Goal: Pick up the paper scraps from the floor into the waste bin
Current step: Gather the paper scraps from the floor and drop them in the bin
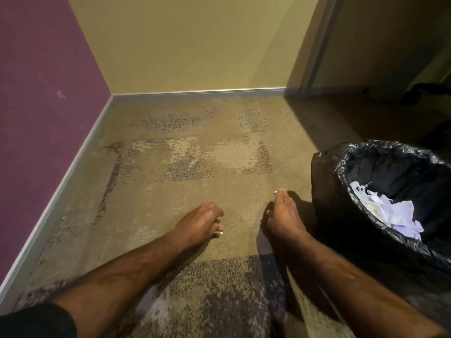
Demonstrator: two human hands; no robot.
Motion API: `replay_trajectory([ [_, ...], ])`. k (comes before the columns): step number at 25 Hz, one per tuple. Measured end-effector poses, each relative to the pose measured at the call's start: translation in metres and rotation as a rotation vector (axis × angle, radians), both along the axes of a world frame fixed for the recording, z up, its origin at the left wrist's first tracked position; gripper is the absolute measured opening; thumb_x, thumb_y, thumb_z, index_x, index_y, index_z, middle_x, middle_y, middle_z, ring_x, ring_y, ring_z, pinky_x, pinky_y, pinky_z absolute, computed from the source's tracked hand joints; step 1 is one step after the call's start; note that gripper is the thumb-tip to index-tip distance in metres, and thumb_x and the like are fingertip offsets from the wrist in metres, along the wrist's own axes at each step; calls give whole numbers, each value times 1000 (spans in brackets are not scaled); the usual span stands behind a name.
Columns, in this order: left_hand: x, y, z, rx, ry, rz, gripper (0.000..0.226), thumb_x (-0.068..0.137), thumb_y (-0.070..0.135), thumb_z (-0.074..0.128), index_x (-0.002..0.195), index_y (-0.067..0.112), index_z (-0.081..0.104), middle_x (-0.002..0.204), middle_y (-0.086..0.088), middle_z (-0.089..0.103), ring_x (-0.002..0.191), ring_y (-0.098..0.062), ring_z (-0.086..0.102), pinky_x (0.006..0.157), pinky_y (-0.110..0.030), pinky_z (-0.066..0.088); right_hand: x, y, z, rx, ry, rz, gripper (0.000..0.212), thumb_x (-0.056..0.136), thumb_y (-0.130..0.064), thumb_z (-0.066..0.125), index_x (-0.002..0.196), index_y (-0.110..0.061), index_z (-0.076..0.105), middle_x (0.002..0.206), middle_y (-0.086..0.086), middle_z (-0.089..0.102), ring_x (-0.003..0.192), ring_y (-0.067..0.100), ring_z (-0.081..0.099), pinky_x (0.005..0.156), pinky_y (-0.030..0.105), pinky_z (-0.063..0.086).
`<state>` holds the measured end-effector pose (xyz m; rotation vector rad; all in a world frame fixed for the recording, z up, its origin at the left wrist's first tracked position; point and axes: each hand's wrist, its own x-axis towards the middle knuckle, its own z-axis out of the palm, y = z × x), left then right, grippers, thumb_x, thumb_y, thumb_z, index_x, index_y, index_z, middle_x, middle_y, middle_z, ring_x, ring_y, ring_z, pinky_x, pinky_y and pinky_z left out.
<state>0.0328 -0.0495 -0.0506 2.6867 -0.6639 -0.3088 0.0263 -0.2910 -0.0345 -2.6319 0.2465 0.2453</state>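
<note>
1. The left hand (199, 222) is seen low over the patterned carpet (185, 152), knuckles up and fingers curled under; a small pale object shows at its fingertips (218, 231), though whether it is a paper scrap or a fingernail cannot be told, so the grasp itself cannot be judged.

2. The right hand (284, 215) is held edge-on with its fingers extended and close together, pointing away from the camera; nothing is seen held in it. A tiny pale speck (275, 192) shows at its fingertip, too small to identify.

3. The waste bin (324, 191) stands on the carpet just beside the right hand, on its right. It is lined with a glossy black plastic bag (380, 148) folded over the rim.

4. The paper scraps (388, 208) are seen inside the bin: crumpled white pieces piled against the near side of the liner. No clearly identifiable scrap is shown on the visible carpet.

5. Both forearms are bare; a dark sleeve (36, 320) is visible at the lower left corner.

6. The corner of the room is formed by a purple wall (44, 81) on the left and a yellow wall (195, 40) ahead, both edged by a grey skirting board (195, 93). The area to the far right lies in shadow.
</note>
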Motion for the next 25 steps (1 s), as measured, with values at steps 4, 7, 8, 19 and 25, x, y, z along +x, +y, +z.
replay_trajectory([
  [4, -3, 4, -12, 5, 64, -43, 19, 89, 37, 73, 85, 25, 58, 97, 9, 54, 87, -8, 53, 74, -25, 46, 16, -10, -15, 194, 8, -198, 66, 90, 6, 57, 149, 1, 27, 151, 19, 29, 132, 29, 39, 109, 30, 33],
  [7, -4, 3, -17, -44, 37, -15, 19, 88, 36, 74, 81, 24, 61, 92, 13, 52, 85, -3, 51, 73, -25, 45, 32, -14, -19, 146, -23, -226, 48, 86, 14, 55, 133, 5, 45, 140, 21, 39, 119, 28, 46, 103, 27, 39],
  [8, -4, 3, -19, -56, 29, -15, 14, 88, 35, 74, 85, 24, 66, 93, 13, 53, 86, -2, 52, 74, -24, 46, 36, -15, -21, 113, -37, -207, 46, 85, 16, 54, 129, 5, 48, 140, 21, 39, 121, 29, 45, 108, 30, 38],
  [19, -6, -3, -22, 16, -143, -136, 10, 99, 21, 60, 97, 20, 70, 96, 7, 58, 88, -7, 52, 74, -22, 47, 32, -9, -33, -240, -125, 45, 28, 98, 3, 47, 121, 0, 62, 127, 14, 53, 116, 26, 48, 91, 26, 38],
  [25, -1, -11, -18, 106, -196, -199, 16, 104, 24, 47, 103, 17, 62, 98, 3, 55, 88, -11, 50, 78, -24, 46, 14, -6, -25, -267, -190, 157, 23, 94, 1, 51, 113, -3, 63, 113, 12, 58, 106, 26, 53, 79, 29, 40],
])
